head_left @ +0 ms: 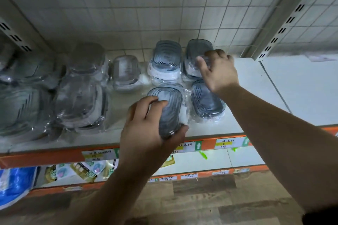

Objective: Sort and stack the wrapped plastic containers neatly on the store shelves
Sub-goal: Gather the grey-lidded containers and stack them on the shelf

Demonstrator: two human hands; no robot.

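A smoky grey oval plastic container (170,107), wrapped in clear film, is gripped by the left hand (146,126) at the front of a white metal store shelf (256,93), with fingers curled over its top and the thumb pressed at its near end. A second grey wrapped container (195,49), set at the back by the white tiled wall (128,14), is clasped by the right hand (217,71), with the thumb on the near side and fingers over the far rim. A third grey container (167,55) at the rear left and a fourth grey container (206,100) at the front right are seen just beside the held ones. A clear wrapped box (125,72) and larger wrapped tubs (80,97) are ranged to the left. Handwritten price labels (225,142) are fixed along the orange shelf edge (45,157).
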